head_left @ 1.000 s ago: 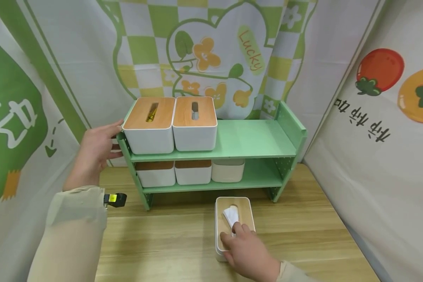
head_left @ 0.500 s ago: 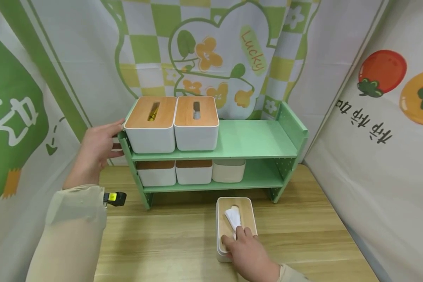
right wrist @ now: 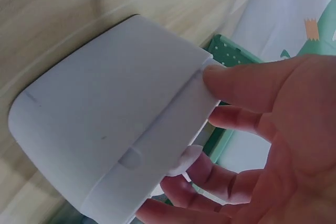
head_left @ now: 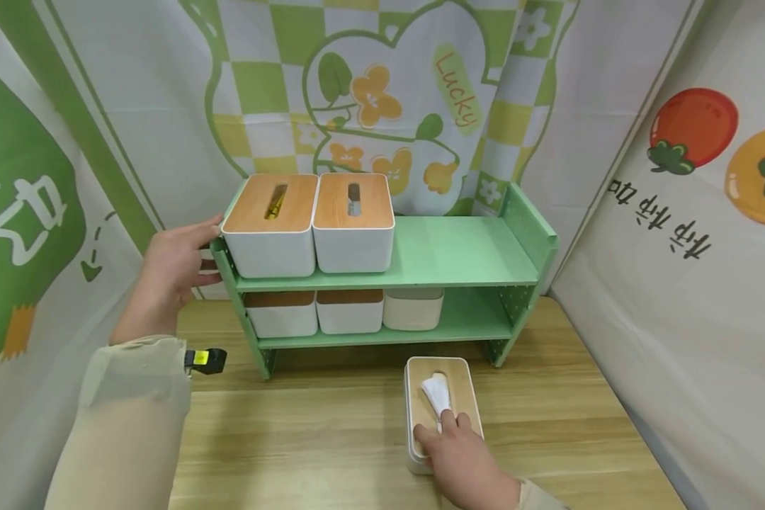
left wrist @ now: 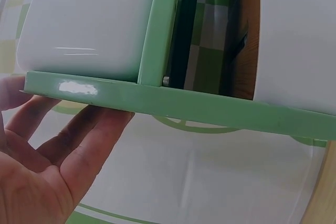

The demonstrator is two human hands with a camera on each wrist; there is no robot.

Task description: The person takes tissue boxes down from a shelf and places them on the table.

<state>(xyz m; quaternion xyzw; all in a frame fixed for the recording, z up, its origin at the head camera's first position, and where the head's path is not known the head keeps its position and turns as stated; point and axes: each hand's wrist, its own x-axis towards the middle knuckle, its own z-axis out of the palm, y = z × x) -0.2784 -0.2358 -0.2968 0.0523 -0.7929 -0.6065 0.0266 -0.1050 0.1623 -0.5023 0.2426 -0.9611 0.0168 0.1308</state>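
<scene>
A two-tier green shelf rack (head_left: 462, 248) stands at the back of the table. My left hand (head_left: 175, 265) grips its left side panel (left wrist: 210, 109), thumb at the top edge and fingers along the outside. In front of the rack, a white tissue box (head_left: 460, 379) with a wooden lid sits on the wooden table, a white tissue (head_left: 436, 393) poking from its slot. My right hand (head_left: 465, 460) holds this box from above. In the right wrist view, its thumb (right wrist: 236, 85) presses the lid's rim while the other fingers curl over the top.
On the top tier are two white boxes with wooden lids, a left one (head_left: 270, 251) and a right one (head_left: 355, 248). Below them sit two similar boxes (head_left: 349, 316) and a cream bin (head_left: 412, 312). Printed curtains (head_left: 637, 297) enclose the table (head_left: 293, 439).
The tissue box has slid a little to the right along the table, with my right hand on it. My left hand has stayed at the rack's side panel.
</scene>
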